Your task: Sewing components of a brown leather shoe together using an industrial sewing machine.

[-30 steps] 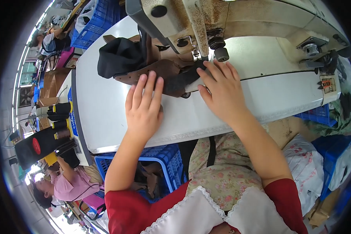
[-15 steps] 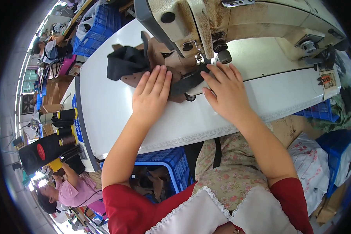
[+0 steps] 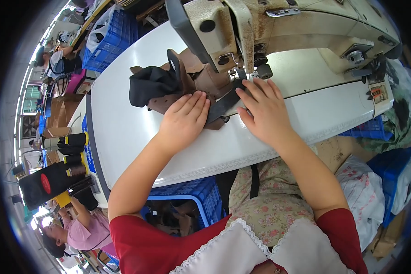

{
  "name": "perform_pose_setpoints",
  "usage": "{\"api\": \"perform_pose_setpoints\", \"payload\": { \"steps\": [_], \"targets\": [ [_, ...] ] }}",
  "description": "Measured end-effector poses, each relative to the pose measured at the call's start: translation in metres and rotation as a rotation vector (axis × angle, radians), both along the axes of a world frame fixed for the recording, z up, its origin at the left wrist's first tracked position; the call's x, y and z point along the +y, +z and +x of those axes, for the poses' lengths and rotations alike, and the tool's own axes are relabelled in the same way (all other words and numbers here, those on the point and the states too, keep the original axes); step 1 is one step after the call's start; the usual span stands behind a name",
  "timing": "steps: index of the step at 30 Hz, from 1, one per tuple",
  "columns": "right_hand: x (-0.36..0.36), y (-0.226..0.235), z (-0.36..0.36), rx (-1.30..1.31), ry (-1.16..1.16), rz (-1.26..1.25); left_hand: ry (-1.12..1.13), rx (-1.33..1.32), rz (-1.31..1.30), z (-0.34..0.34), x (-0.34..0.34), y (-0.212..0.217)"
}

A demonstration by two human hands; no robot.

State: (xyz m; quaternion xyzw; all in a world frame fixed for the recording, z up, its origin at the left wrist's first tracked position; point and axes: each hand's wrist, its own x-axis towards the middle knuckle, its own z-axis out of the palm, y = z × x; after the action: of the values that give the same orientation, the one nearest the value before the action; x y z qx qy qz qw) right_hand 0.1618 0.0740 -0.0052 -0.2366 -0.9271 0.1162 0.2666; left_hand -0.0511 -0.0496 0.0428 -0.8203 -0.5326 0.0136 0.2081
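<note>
Resting on the brown piece (image 3: 213,82), the left hand (image 3: 185,119) is lying flat, palm down, with its fingers close together. The right hand (image 3: 266,109) is lying palm down too, but its fingers are spreading a little, and its thumb is sticking out to the left. Neither hand looks to be pinching anything. The brown piece is lying on the white table (image 3: 306,114), just past the left hand and to the left of the right hand. It is stretching from left to right, with black cloth (image 3: 153,86) bunching up at its left end. A black strip (image 3: 224,101) is running on a slant along its near side. The strip's low end is lying just beside the left fingers, and its far end is pointing up and right, to the foot (image 3: 242,73) of the machine (image 3: 306,34). The right fingertips are sitting just beside the foot, so the right hand is being the nearer one. I cannot tell if they are touching the strip.
</note>
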Motion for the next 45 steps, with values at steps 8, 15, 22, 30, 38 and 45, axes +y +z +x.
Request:
{"api": "perform_pose_setpoints", "payload": {
  "steps": [8,15,22,30,38,45],
  "targets": [
    [0.001,-0.001,-0.001,0.008,-0.027,0.038,-0.011,0.003,0.024,0.013,0.004,0.000],
    [0.003,-0.003,0.001,0.069,0.103,0.026,0.012,0.064,0.031,0.022,0.003,-0.002],
    [0.000,-0.001,0.001,0.040,0.036,0.031,0.033,0.069,0.041,0.030,0.006,-0.004],
    [0.001,-0.001,0.002,0.016,-0.017,-0.010,0.084,0.047,0.067,0.044,0.013,-0.008],
    [0.006,-0.003,0.002,0.044,0.028,-0.001,0.100,0.018,0.074,0.046,0.012,-0.012],
    [0.019,0.011,-0.003,-0.017,0.231,0.005,0.242,-0.025,0.057,0.052,0.006,-0.014]
  ]
}}
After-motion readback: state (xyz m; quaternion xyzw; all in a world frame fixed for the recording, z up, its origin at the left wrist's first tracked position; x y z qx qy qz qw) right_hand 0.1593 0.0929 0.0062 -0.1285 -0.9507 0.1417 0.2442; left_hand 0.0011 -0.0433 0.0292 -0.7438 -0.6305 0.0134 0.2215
